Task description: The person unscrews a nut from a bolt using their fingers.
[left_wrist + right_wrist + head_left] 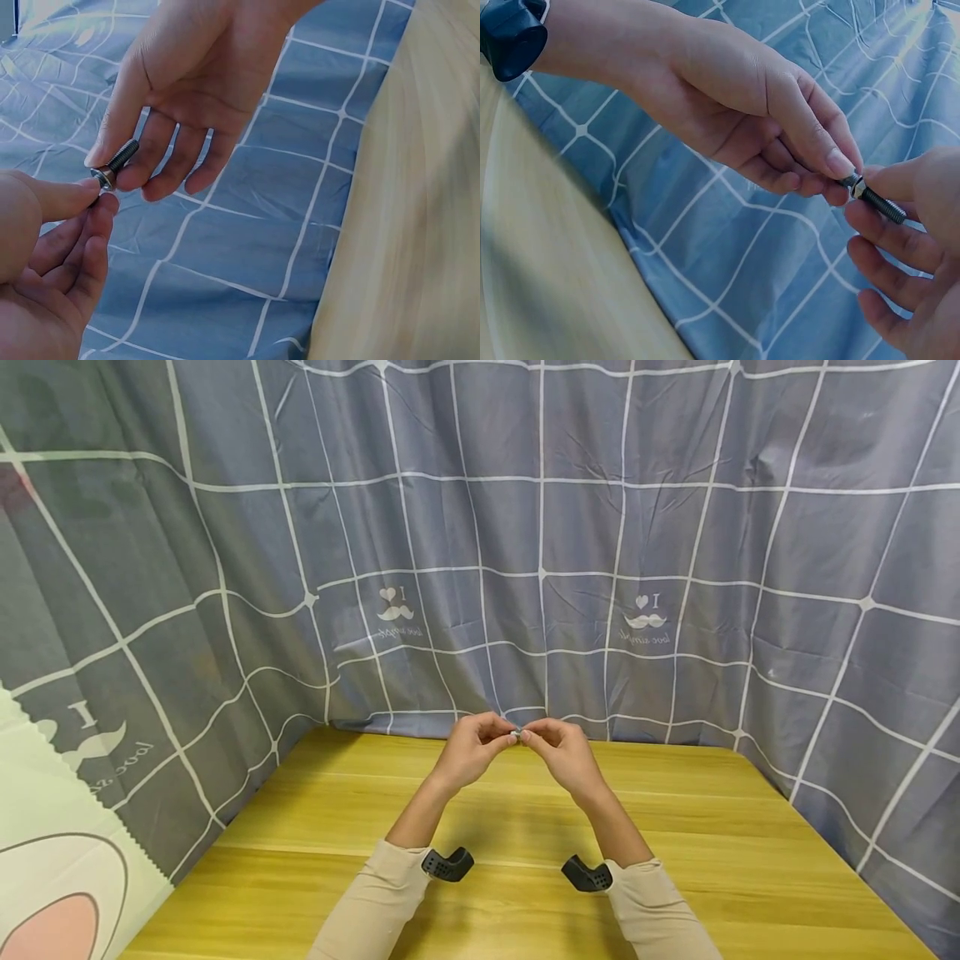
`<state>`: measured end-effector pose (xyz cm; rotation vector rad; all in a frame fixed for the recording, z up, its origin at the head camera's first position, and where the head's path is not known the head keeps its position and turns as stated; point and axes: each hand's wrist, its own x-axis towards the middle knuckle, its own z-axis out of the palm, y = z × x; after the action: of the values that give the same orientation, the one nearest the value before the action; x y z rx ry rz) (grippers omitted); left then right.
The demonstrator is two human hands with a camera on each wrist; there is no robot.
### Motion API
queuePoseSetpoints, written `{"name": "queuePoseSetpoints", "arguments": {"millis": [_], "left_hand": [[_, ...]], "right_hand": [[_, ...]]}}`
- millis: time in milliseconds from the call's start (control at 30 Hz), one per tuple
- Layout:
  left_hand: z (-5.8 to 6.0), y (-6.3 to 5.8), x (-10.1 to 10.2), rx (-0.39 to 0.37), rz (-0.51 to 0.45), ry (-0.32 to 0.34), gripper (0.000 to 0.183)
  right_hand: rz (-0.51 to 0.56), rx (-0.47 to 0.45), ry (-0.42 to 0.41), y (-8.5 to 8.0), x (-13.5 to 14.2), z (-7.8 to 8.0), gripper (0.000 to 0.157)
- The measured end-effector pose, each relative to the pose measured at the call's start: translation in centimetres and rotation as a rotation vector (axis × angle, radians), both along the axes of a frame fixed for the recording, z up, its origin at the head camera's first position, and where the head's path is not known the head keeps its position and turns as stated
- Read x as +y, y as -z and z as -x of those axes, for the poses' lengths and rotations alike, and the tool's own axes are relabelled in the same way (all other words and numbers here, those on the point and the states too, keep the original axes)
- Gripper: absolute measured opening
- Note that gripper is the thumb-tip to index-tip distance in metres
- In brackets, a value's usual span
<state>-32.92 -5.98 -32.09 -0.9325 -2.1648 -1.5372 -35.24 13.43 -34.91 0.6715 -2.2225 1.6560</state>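
Note:
Both hands meet in front of me, above the far edge of the table, around a small dark threaded bolt point(885, 208). My left hand point(471, 752) pinches one end of it between thumb and fingertips. A shiny metal nut point(858, 189) sits on the bolt next to that grip. Thumb and index finger of my right hand point(564, 756) pinch at the nut, the other fingers loosely spread. In the left wrist view, the bolt's bare threaded end point(124, 154) points toward the right palm. The end within the left fingertips is hidden.
Below the hands lies a yellow wood-grain table point(495, 910). A grey curtain with white grid lines point(585, 527) hangs behind and along the sides. Pale cloth with a printed pattern point(67, 835) hangs at the left. Each wrist wears a black camera mount point(448, 865).

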Motion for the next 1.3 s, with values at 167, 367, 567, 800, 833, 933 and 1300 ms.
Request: {"name": "queuePoseSetpoints", "arguments": {"millis": [167,367,567,800,833,933,1300], "left_hand": [[0.13,0.02,-0.20,-0.016,-0.014,0.023,0.010],[0.26,-0.06,-0.40,-0.037,-0.017,0.043,0.011],[0.38,-0.02,-0.53,-0.049,-0.029,0.050,0.012],[0.47,-0.06,-0.63,-0.044,-0.041,0.077,0.013],[0.48,-0.07,-0.65,-0.043,-0.042,0.081,0.013],[0.49,-0.04,-0.72,-0.046,-0.042,0.086,0.012],[0.43,0.20,-0.56,-0.053,-0.059,0.107,0.011]], "right_hand": [[0.007,0.021,-0.016,0.05,0.09,0.01,0.018],[0.035,0.033,-0.050,0.00,0.10,0.13,0.015],[0.041,0.027,-0.032,-0.02,0.19,0.06,0.019],[0.020,-0.048,-0.027,0.07,-0.05,-0.02,0.025],[0.024,-0.047,-0.030,0.08,-0.10,0.00,0.024],[0.048,-0.035,-0.055,0.11,-0.12,0.05,0.020],[0.051,-0.016,-0.058,-0.06,-0.04,-0.11,0.019]]}}
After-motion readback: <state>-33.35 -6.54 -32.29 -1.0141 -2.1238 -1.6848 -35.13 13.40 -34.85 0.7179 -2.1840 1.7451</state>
